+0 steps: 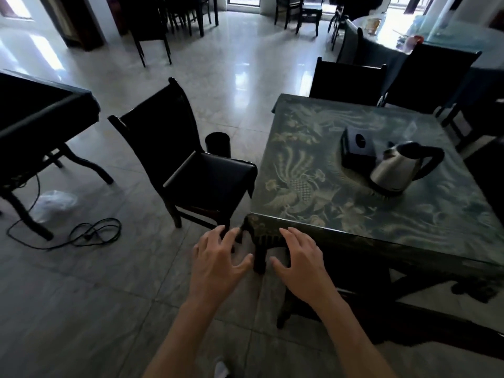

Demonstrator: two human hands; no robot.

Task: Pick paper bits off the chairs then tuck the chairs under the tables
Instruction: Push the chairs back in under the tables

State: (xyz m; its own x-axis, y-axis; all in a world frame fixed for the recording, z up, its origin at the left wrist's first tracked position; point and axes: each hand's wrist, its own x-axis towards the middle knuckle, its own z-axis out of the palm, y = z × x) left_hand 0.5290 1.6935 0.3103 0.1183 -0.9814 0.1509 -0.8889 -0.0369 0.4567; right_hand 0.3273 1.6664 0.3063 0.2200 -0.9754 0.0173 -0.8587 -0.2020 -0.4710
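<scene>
A dark chair (191, 165) stands at the left side of the patterned green table (409, 219), its seat edge just touching the tablecloth. No paper bits show on its seat. My left hand (218, 260) and my right hand (302, 263) hover side by side, fingers spread and holding nothing, in front of the table's near left corner. Two more dark chairs (346, 80) sit at the table's far side.
A steel kettle (401, 167) and a black box (357, 148) stand on the table. A black bin (218, 144) sits behind the chair. At left are another dark table (32, 115), a plastic bag (54, 203) and a loose cable (92, 233) on the floor.
</scene>
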